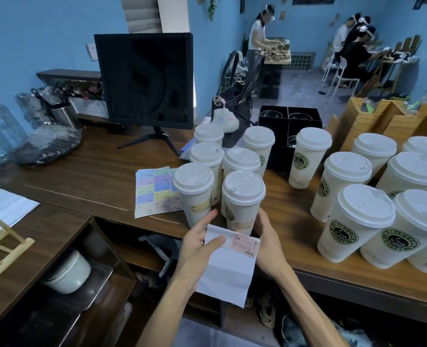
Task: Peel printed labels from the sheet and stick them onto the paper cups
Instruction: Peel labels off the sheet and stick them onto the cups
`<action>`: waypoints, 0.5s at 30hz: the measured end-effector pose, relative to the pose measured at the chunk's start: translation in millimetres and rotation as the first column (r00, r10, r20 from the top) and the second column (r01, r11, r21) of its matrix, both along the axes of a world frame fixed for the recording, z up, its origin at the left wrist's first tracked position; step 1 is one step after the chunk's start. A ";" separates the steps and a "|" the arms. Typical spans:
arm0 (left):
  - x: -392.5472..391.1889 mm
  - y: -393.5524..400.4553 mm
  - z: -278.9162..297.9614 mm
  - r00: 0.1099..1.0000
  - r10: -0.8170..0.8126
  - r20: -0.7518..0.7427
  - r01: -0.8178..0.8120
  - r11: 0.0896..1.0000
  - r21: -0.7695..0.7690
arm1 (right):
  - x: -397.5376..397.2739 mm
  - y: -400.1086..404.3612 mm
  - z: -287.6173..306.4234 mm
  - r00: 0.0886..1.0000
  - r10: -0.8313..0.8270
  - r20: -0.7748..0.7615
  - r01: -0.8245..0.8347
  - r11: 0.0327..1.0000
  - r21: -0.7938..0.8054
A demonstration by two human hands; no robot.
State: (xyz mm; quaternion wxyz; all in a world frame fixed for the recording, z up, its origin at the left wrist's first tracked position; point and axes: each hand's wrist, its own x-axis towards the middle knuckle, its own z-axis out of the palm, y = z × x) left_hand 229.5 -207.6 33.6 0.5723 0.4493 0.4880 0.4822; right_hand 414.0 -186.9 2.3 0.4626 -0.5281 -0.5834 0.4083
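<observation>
My left hand (pixel 198 244) grips a white backing sheet (pixel 226 274) just below the counter's front edge, thumb pressed on its top. One pink printed label (pixel 243 245) remains at the sheet's top right corner. My right hand (pixel 267 242) holds that corner and the label from the right side. Right behind the sheet stand two lidded paper cups: the left cup (pixel 195 194) bears a yellow label, the right cup (pixel 242 201) bears a pale label low on its wall. A full sheet of pastel labels (pixel 155 191) lies flat on the counter to the left.
Several more lidded cups (pixel 352 221) with green coffee logos crowd the counter (pixel 82 181) at right. A monitor (pixel 147 81), a dark handbag (pixel 237 96) and a black cup holder box (pixel 290 121) stand behind. Wooden boxes sit at far right. People work in the background.
</observation>
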 end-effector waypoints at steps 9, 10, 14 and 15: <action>4.4 -5.5 9.0 1.000 -0.007 0.026 0.006 1.000 0.030 | 22.6 -13.8 -10.6 0.998 0.009 -0.056 -0.010 1.000 -0.028; 5.5 -6.1 11.2 0.999 -0.013 0.030 0.012 0.999 0.031 | 25.1 -17.2 -8.9 0.995 -0.041 -0.092 0.040 0.999 -0.015; 16.1 -9.8 25.1 1.000 -0.011 0.008 0.010 0.998 0.070 | 29.1 -32.2 23.4 0.930 -0.207 -0.303 0.210 0.977 -0.023; 20.5 -11.4 30.2 1.000 -0.008 0.005 0.007 0.996 0.088 | 30.5 -36.8 33.7 0.913 -0.214 -0.348 0.214 0.976 -0.038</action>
